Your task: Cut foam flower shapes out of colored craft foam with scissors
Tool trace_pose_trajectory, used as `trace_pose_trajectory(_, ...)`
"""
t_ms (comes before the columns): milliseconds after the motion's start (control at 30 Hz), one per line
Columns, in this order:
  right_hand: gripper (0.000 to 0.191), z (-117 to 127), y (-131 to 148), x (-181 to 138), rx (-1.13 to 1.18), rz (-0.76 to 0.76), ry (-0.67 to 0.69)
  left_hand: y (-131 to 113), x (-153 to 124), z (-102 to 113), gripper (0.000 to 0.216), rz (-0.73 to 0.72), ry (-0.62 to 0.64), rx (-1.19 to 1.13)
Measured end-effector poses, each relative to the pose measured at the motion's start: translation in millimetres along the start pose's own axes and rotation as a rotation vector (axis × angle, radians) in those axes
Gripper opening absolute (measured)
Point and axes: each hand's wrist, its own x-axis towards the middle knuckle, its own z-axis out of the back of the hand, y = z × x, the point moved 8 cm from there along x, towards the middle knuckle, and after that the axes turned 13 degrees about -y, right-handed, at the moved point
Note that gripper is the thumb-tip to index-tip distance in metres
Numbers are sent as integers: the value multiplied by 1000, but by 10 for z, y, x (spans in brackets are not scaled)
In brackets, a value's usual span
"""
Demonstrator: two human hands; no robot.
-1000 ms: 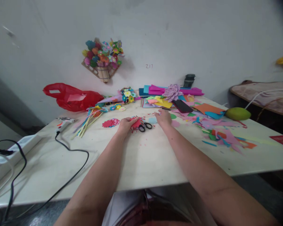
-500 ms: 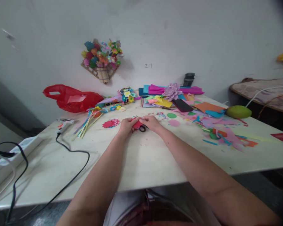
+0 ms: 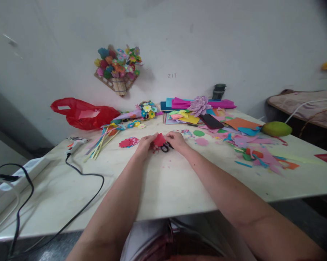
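Right hand (image 3: 177,142) has eased to the red paper's (image 3: 159,140) three o'clock, grip unclear; left hand (image 3: 146,145) pinches nine o'clock.

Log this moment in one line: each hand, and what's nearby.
left hand: holding red paper | right hand: at paper's right edge, grip unclear | nearby: scissors, green circle
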Motion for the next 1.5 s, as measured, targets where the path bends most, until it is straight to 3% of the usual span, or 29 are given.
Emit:
trace_pose_trajectory(100,16,-17,-8,14,-6,31,-6,4,-19,-39,26,13,54,-40)
trace_pose_trajectory(233,17,-33,8,-8,-94,56,30,-1,-27,-7,23,25,7,-102)
trace_pose_trajectory(400,24,60,121,-80,-500,132,55,-10,25,62,25,5,-49,-225)
trace_pose_trajectory(533,37,30,229,-180,-753,226,198,5,77,123,27,-5,-91,-280)
trace_pose_trajectory(833,33,-27,371,-294,-886,305,309,-9,49,118,25,8,-104,-290)
trace_pose_trajectory(1167,40,70,270,-179,-844,233,257,9,86,126,26,-3,-80,-330)
trace_pose_trajectory(1500,33,186,19,23,-366,-52,98,-70,1,56,24,15,-12,-390)
